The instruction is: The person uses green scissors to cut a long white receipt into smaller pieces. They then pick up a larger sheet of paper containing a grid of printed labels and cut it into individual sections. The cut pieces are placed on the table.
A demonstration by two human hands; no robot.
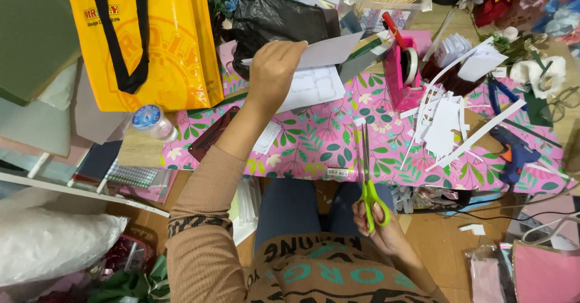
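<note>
The left hand (pixel 273 67), at eleven o'clock, closes its fingers on a grey card sheet (pixel 329 50) above the floral table cover (pixel 314 140). At five o'clock, the right hand (pixel 379 221) grips green-handled scissors (pixel 368 182), blades pointing to twelve.

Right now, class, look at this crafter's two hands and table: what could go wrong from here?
1. The right hand holds green-handled scissors with the blades pointing up over the lap; a slip could nick the legs or the floral table cover.
2. The left hand reaches far forward for the grey card, so the sleeve might sweep the small lidded jar or loose white paper strips off the table.
</note>
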